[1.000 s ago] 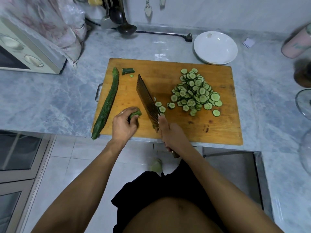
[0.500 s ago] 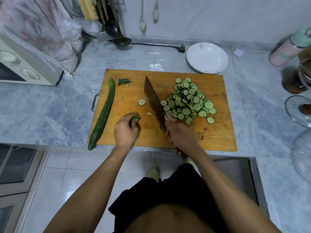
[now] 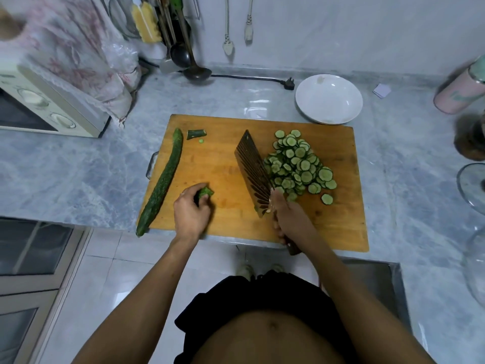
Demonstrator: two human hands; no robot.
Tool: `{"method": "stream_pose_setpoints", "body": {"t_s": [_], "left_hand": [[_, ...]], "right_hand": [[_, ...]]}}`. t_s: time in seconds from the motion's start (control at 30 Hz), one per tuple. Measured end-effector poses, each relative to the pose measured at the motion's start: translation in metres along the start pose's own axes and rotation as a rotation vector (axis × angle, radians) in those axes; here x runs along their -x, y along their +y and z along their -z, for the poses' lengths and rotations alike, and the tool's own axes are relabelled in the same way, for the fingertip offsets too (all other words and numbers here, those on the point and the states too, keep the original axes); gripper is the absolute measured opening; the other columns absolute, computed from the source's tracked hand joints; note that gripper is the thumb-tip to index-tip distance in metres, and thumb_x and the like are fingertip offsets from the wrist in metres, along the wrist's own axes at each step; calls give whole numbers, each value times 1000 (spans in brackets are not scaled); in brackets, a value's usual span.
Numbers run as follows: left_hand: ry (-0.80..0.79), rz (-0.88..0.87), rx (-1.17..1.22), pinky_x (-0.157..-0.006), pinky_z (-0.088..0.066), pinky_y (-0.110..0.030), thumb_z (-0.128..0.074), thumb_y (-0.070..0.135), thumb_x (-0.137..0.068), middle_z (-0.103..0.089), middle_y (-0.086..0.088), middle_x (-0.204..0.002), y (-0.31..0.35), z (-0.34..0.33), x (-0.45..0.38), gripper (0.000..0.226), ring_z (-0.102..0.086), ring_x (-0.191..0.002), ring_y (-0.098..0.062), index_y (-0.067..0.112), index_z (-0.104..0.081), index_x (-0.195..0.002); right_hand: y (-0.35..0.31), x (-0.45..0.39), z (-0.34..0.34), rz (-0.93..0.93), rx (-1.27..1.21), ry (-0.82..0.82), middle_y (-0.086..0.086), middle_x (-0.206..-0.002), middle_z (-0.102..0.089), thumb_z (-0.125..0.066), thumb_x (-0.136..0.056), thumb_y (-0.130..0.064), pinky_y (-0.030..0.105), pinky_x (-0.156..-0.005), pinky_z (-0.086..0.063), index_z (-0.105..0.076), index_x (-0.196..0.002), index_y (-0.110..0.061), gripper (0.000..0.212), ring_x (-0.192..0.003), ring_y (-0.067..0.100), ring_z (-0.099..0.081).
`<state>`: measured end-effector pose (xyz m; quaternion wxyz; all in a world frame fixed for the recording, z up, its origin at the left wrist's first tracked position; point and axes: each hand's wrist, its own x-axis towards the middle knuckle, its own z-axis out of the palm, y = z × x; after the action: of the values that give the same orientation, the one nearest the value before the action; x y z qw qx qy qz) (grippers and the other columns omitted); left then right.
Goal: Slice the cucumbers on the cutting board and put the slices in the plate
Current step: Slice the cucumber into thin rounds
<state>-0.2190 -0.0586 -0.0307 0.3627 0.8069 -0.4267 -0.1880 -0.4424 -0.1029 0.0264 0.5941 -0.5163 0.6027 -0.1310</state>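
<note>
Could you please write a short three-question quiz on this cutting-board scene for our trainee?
1. True or false: the plate already holds cucumber slices.
2. What does the left hand hold? A) a whole cucumber B) a cucumber stub C) a spoon
3. Fill in: the right hand grips the ____, whose blade stands against the pile of slices on the board.

Key: 1. False; the plate is empty, behind the board. 2. B; the stub is in its fingers, while the whole cucumber lies untouched at the board's left edge. 3. knife.
</note>
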Motion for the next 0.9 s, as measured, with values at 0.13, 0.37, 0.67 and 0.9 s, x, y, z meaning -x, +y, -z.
{"method": "stream_pose_setpoints", "body": {"t_s": [0.13,0.37,0.67,0.9], "left_hand": [[-77,-31,-33,-100,-43,-27,-61,7,-95,-68,-8,-123,12,-3,-2,30,-59,-115,-24,12,-69,-123],[-93,-37,-116,-94,-39,-21,-58,8,-95,-67,-8,-123,19,-13,-2,29,-58,-112,-24,13,-69,-121],[58,-81,-18,-97,-42,-23,-63,6,-92,-68,-4,-118,27,-16,31,27,-58,-111,-18,11,-71,-117],[234,-122,276,-97,-49,-32,-60,18,-98,-66,4,-118,77,-4,35,22,-60,-114,-12,19,-69,-118]], "right_hand": [[2,-2,30,27,11,6,2,-53,-46,-26,-96,-69,25,-45,-38,-47,-63,-14,67,-43,15,-44],[14,15,11,35,70,-249,-3,-52,-43,-24,-97,-69,22,-43,-36,-49,-70,-17,63,-40,13,-41],[27,9,44,24,30,-215,1,-54,-43,-28,-97,-66,23,-41,-36,-50,-75,-11,63,-40,14,-40],[21,11,85,490,599,17,-3,-56,-51,-33,-96,-63,30,-51,-36,-44,-61,-21,56,-51,10,-49]]}}
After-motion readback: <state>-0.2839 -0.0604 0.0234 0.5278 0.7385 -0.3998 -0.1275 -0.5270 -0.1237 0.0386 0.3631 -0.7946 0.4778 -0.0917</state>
